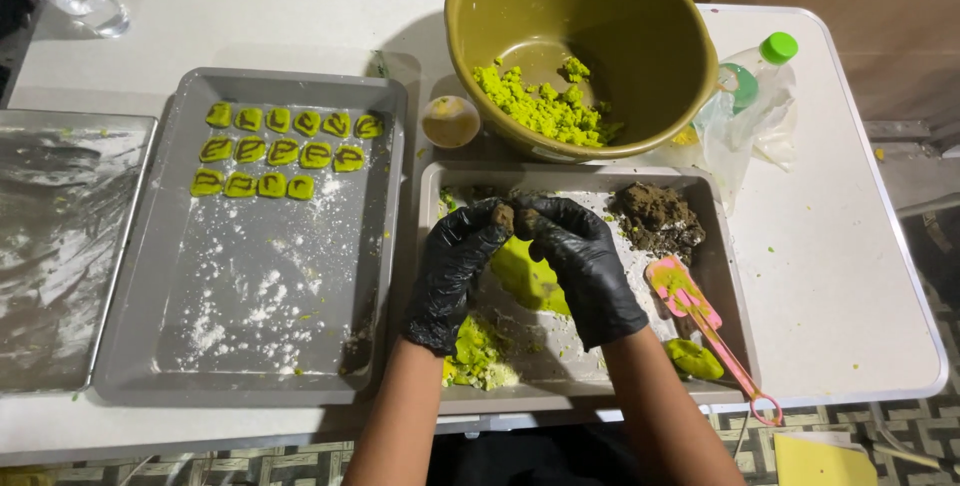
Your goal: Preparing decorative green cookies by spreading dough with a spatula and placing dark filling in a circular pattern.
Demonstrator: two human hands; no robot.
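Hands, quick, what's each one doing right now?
Left hand: gloved, fingertips pinched on a brown lump.
Right hand: gloved, fingers curled, pinching the same lump from the other side.

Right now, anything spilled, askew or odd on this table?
Mostly loose mess. White flour is scattered unevenly over the left tray. Green crumbs lie spilled by the left hand in the right tray. The pink tool overhangs that tray's rim. Nothing looks damaged.

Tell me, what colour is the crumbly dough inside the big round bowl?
Bright yellow-green crumbly dough, seen in the head view, inside the olive-coloured round bowl.
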